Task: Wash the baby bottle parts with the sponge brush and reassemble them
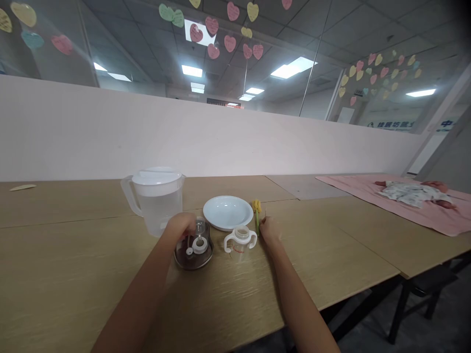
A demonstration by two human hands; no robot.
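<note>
My left hand (183,225) is over the back left of a dark tray (194,262), its fingers bent down and partly hidden. On the tray lie a white ring cap (199,245), a small white part with a straw (189,251) and a clear dome cover (200,224). Right of the tray stands a clear bottle with two white handles (241,244), its top open. Behind it sits a white bowl (228,214). My right hand (270,229) is closed beside a yellow-topped brush with a green stem (256,215); what its fingers hold is too small to name.
A lidded clear pitcher (158,206) stands left of the tray. At far right a baby doll (412,193) lies on a pink cloth (371,189). A white wall (221,142) borders the table's back; a dark stool (427,289) is at lower right.
</note>
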